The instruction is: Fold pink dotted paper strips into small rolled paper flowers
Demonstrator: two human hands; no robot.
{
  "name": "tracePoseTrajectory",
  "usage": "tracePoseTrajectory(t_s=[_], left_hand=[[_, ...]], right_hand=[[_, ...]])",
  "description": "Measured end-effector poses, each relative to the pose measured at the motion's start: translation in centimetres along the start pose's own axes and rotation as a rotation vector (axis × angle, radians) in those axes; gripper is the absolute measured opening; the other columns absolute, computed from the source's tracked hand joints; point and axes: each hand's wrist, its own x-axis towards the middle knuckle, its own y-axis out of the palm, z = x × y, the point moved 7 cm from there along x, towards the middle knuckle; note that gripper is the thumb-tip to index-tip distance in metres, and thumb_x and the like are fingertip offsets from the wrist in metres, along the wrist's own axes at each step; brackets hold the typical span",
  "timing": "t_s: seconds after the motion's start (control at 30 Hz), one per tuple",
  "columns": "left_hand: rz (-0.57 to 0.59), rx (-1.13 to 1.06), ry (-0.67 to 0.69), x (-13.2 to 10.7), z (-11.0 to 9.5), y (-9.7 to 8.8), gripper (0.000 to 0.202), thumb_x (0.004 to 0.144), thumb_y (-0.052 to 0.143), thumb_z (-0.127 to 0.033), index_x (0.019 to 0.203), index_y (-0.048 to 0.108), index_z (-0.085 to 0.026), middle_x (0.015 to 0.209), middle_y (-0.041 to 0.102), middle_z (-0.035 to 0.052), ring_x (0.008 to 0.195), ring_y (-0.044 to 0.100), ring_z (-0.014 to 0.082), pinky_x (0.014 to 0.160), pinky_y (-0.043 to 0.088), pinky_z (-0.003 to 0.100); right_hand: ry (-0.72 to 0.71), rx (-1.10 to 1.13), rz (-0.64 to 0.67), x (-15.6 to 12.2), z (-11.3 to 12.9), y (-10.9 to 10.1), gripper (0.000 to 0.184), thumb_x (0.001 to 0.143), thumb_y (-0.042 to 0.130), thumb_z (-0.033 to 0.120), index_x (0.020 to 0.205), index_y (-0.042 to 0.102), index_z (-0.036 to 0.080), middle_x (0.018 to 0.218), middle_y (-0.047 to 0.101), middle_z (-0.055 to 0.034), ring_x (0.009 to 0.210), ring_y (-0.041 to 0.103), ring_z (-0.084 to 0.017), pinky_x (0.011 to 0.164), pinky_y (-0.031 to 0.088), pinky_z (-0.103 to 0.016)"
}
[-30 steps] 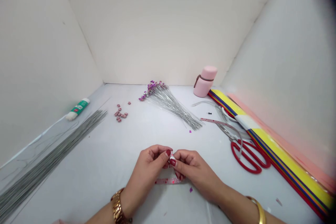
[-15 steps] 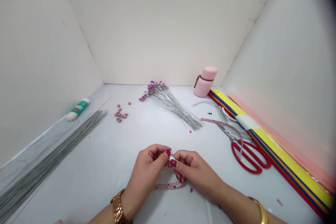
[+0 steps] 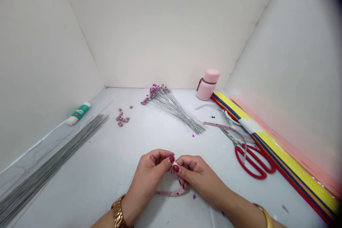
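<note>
My left hand (image 3: 149,174) and my right hand (image 3: 196,178) meet near the front of the white table, fingertips pinched together on one end of a narrow pink ribbon strip (image 3: 171,192) with red spots. The rest of the strip curls down onto the table under my hands. Both thumbs press on the small folded end between them. A gold watch sits on my left wrist and a gold bangle on my right.
Red-handled scissors (image 3: 253,162) lie to the right beside a stack of coloured paper sheets (image 3: 288,164). A pink bottle (image 3: 207,84), a bundle of wires tipped with purple flowers (image 3: 171,105), small pink pieces (image 3: 121,118), a glue stick (image 3: 78,113) and long grey wires (image 3: 50,164) lie around.
My fingers keep working the ribbon end; the loose tail has curled and slid a little lower under my hands. The view shifted slightly.
</note>
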Motion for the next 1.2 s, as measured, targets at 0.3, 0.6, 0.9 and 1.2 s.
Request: tracePoseTrajectory(t_s=[0.3,0.6,0.9,1.2], left_hand=[[-0.086,0.041,0.036,0.1,0.0,-0.4,0.012,0.069,0.061,-0.024,0.074,0.064,-0.013,0.061,0.064,0.0010,0.059,0.056,0.0134,0.058,0.043,0.022],[0.030,0.079,0.082,0.0,-0.7,0.2,0.015,0.071,0.061,-0.025,0.078,0.067,-0.014,0.071,0.069,0.0054,0.068,0.060,0.0172,0.064,0.046,0.025],[-0.037,0.412,0.518,-1.6,-3.3,0.5,0.015,0.075,0.054,-0.014,0.077,0.068,-0.019,0.077,0.065,0.0058,0.071,0.061,0.0173,0.066,0.046,0.025],[0.007,0.617,0.667,-2.1,-3.9,1.0,0.023,0.079,0.050,-0.010,0.089,0.068,-0.020,0.087,0.067,0.0083,0.080,0.061,0.0170,0.074,0.047,0.024]], right_hand=[[0.035,-0.013,0.009,0.0,-0.5,0.2,0.025,0.076,0.055,0.040,0.074,0.055,0.015,0.053,0.054,0.0040,0.046,0.049,-0.008,0.048,0.038,-0.020],[-0.006,0.121,-0.033,0.0,0.6,0.1,0.025,0.073,0.060,0.039,0.071,0.055,0.014,0.052,0.053,0.0035,0.047,0.047,-0.008,0.050,0.038,-0.020],[0.013,0.245,-0.038,0.0,0.1,-0.1,0.029,0.071,0.063,0.041,0.072,0.056,0.013,0.055,0.057,0.0008,0.048,0.048,-0.008,0.050,0.033,-0.020],[0.025,0.324,-0.073,0.1,0.3,-0.5,0.023,0.071,0.064,0.034,0.073,0.060,0.011,0.055,0.060,-0.0006,0.049,0.050,-0.008,0.049,0.030,-0.019]])
